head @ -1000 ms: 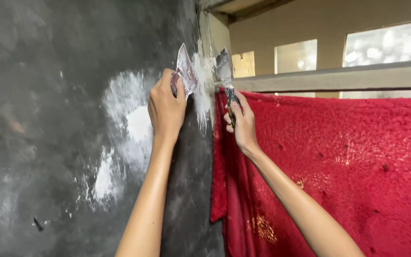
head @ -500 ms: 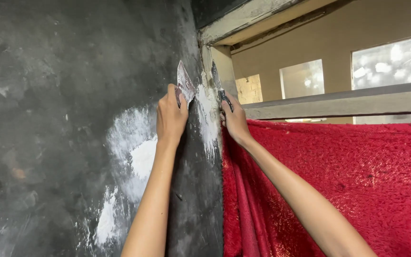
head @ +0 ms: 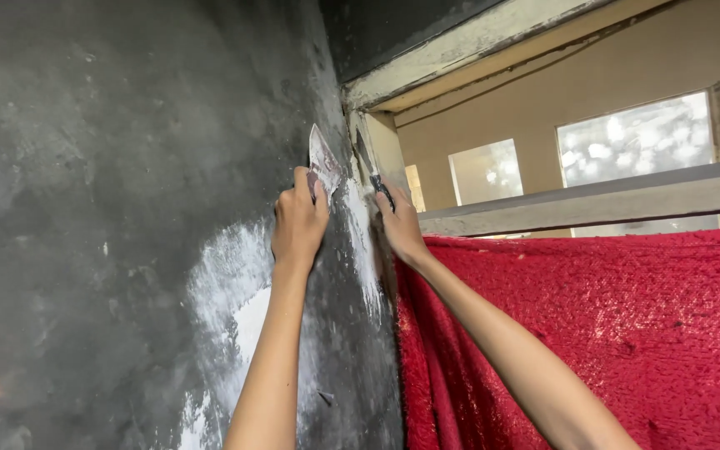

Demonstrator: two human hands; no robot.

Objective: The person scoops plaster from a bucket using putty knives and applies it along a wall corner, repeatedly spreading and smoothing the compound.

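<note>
My left hand (head: 297, 221) grips a flat putty blade (head: 323, 158) smeared with white filler, held up against the dark grey wall (head: 110, 167). My right hand (head: 399, 225) holds a second scraper (head: 368, 162) by its dark handle, its blade pressed along the wall's right edge beside the window frame. The two blades stand close together, just apart. White filler patches (head: 231, 283) spread over the wall below my left hand, and a white streak (head: 362, 242) runs down the edge between my arms.
A red fuzzy cloth (head: 593, 333) hangs over a grey rail (head: 593, 200) to the right. A worn pale window frame (head: 460, 46) runs above. Beyond it stand a beige wall and bright windows (head: 635, 142).
Both hands have risen up the wall's edge, and the view has tilted upward with them. The right scraper has moved in closer to the corner.
</note>
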